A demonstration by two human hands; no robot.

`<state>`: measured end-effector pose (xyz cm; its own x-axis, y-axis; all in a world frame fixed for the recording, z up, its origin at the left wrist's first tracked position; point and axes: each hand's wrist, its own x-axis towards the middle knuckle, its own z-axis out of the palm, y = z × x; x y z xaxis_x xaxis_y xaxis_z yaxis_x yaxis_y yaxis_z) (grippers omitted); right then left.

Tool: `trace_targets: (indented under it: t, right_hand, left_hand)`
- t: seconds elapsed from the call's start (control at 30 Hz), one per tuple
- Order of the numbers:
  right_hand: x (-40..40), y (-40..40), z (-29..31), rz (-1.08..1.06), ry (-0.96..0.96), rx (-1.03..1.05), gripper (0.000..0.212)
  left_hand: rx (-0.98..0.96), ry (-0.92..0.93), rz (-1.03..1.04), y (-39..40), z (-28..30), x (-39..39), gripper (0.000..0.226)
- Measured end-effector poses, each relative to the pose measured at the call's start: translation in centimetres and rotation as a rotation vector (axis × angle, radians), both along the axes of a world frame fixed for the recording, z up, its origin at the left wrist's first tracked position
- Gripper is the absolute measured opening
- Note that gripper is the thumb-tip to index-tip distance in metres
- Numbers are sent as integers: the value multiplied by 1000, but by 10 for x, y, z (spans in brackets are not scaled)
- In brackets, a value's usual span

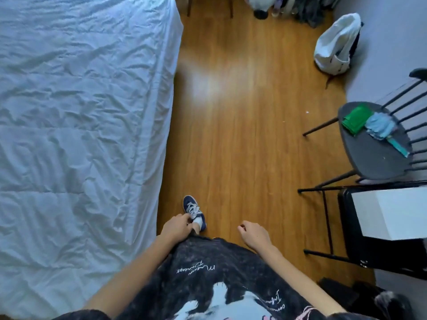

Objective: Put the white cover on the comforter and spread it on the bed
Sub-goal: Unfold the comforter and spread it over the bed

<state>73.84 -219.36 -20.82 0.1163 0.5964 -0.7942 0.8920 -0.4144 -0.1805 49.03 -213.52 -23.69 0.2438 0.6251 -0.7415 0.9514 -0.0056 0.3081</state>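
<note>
The white comforter (76,116), inside its wrinkled white cover, lies spread across the bed on the left, its right edge hanging down the bed's side. I stand beside the bed on the wooden floor. My left hand (175,228) hangs low in front of me near the bed's edge, its fingers loosely curled and holding nothing. My right hand (254,234) hangs a little to the right over the floor, its fingers also loosely curled with nothing in them. Neither hand touches the comforter.
A dark round chair (374,155) with a green cloth (354,120) and a blue duster (381,128) stands at right. A white box (392,213) sits on a black stand below it. A white bag (337,45) leans on the far wall. My blue shoe (194,211) is on the floor.
</note>
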Motion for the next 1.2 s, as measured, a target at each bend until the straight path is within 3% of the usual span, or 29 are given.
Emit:
trace_targets:
  t: [0.2, 0.37, 0.53, 0.83, 1.2]
  right_hand:
    - [13, 163, 19, 5, 15, 103, 36]
    - [34, 296, 14, 48, 51, 152, 27]
    - [73, 452, -4, 221, 72, 125, 29]
    - [122, 725, 36, 438, 65, 131, 38]
    - [68, 978, 6, 695, -23, 114, 37]
  left_hand:
    - [28, -27, 86, 151, 18, 12, 38]
    - [56, -36, 208, 265, 19, 29, 39]
    - [71, 24, 365, 382, 10, 50, 41]
    - [31, 32, 753, 542, 26, 101, 38]
    - [-25, -17, 1097, 748, -31, 58, 41]
